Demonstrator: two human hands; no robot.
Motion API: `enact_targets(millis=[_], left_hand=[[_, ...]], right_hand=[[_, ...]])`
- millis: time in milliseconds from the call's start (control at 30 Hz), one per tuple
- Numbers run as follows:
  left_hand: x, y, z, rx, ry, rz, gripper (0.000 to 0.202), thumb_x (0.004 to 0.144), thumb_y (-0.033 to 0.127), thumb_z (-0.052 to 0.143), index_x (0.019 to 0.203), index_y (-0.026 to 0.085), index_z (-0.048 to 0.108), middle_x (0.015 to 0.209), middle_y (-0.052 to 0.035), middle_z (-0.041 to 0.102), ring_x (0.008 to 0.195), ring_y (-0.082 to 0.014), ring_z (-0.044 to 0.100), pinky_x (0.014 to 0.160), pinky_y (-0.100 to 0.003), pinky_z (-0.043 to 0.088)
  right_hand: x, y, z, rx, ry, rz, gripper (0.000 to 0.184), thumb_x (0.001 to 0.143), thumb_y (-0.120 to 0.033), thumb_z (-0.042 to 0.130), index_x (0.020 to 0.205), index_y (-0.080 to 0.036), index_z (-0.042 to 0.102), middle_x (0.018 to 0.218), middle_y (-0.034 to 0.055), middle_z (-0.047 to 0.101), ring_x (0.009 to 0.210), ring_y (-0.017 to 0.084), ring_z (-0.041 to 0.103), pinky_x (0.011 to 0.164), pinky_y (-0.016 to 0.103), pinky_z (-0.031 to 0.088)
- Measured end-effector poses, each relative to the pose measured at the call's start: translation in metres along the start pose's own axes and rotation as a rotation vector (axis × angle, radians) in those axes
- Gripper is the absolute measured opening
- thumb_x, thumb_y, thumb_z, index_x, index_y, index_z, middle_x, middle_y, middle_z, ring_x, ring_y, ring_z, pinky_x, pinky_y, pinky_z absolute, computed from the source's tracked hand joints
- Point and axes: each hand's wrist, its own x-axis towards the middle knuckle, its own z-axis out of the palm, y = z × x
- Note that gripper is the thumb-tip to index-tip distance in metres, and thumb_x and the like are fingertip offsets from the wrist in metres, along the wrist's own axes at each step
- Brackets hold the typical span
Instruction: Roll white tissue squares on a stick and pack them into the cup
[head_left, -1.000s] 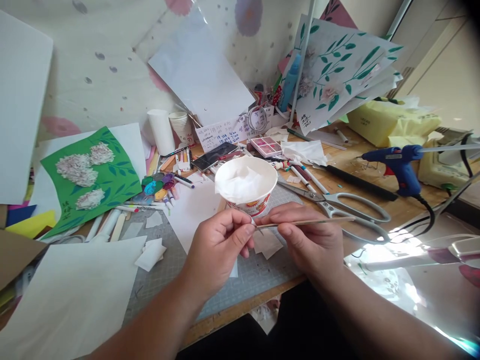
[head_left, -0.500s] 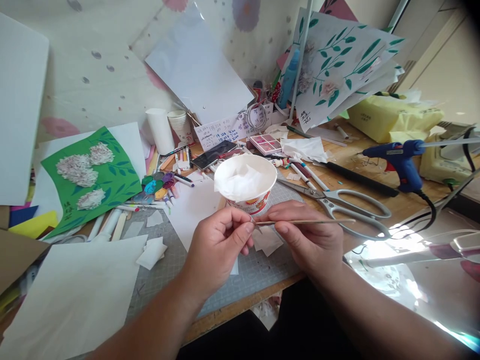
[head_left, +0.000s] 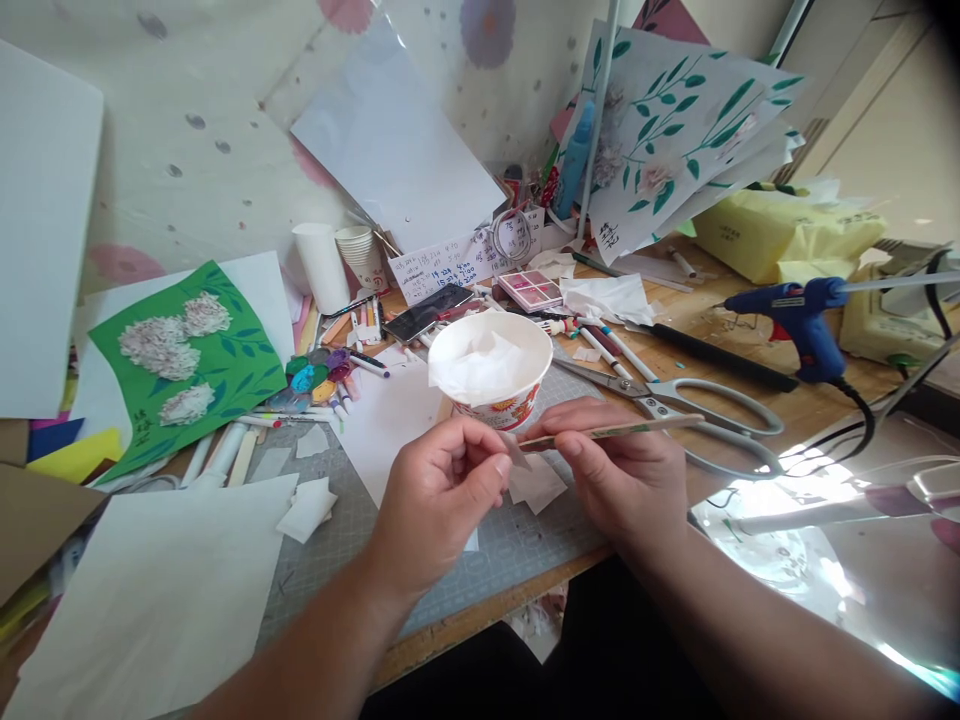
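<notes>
I have both grips occupied, in front of the tub (head_left: 495, 408) and above the mat (head_left: 517, 575) that covers part of the surface (head_left: 720, 345). My right grip (head_left: 626, 475) is closed on the stick (head_left: 615, 430), with the thumb on the near side and the fingers behind; one end of the stick points to the left grip (head_left: 442, 490), the other goes out freely to the right, above the scissors (head_left: 658, 407). My left grip is closed in a pinch on a small paper (head_left: 519, 453) beside the left end of the stick; if the two touch there, I cannot tell well. I judge the stick to be very light, stiff along its length, but thin enough to snap if it is bent, so the best hold is near its middle, by the flat faces. The paper looks thin and soft, and I expect it to crease or tear easily; it is better to take it by one edge, with little pressure. Dry paper should not slip much, I think, but it may flutter, having almost no weight.
</notes>
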Motion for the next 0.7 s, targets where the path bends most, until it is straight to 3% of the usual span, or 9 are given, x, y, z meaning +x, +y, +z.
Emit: enact_targets(millis=[167,333,433,567,700], left_hand=[[-0.002,0.0,0.001,0.047,0.027,-0.031,0.01,0.081,0.024,0.07,0.077,0.017,0.063,0.061,0.0035,0.062,0.057,-0.0111,0.058,0.056,-0.022,0.048],[-0.001,-0.001,0.001,0.047,0.037,-0.034,0.009,0.084,0.02,0.064,0.076,0.018,0.063,0.06,0.0034,0.063,0.057,-0.011,0.06,0.057,-0.021,0.049],[0.0,-0.002,-0.001,0.017,0.038,-0.023,0.011,0.083,0.016,0.064,0.072,0.018,0.062,0.06,0.0043,0.063,0.057,-0.0098,0.059,0.057,-0.02,0.049],[0.001,-0.003,-0.005,-0.069,0.029,-0.027,0.014,0.081,0.016,0.064,0.068,0.018,0.063,0.058,0.0046,0.062,0.055,-0.0086,0.057,0.054,-0.018,0.046],[0.003,0.0,-0.011,-0.17,0.06,-0.044,0.012,0.076,0.018,0.067,0.065,0.018,0.063,0.051,0.0039,0.06,0.049,-0.0088,0.053,0.049,-0.018,0.042]], right_hand=[[0.005,-0.012,0.002,-0.115,-0.108,-0.156,0.028,0.084,-0.006,0.071,0.105,-0.025,0.078,0.087,0.0048,0.082,0.079,0.02,0.076,0.072,0.034,0.062],[0.002,-0.011,0.003,-0.136,-0.103,-0.17,0.029,0.083,-0.004,0.071,0.104,-0.022,0.078,0.087,0.0061,0.082,0.08,0.019,0.075,0.074,0.032,0.061],[-0.001,-0.004,0.003,-0.055,0.003,-0.049,0.022,0.086,-0.009,0.072,0.098,-0.026,0.079,0.086,0.0023,0.081,0.081,0.018,0.074,0.077,0.033,0.061],[0.003,0.003,0.004,0.281,0.257,0.308,0.003,0.085,-0.027,0.077,0.085,-0.026,0.08,0.081,-0.0003,0.079,0.073,0.015,0.074,0.069,0.028,0.063],[0.015,0.005,0.002,0.489,0.475,0.547,0.021,0.068,-0.034,0.09,0.072,-0.02,0.076,0.07,-0.0015,0.076,0.058,0.011,0.072,0.06,0.022,0.062]])
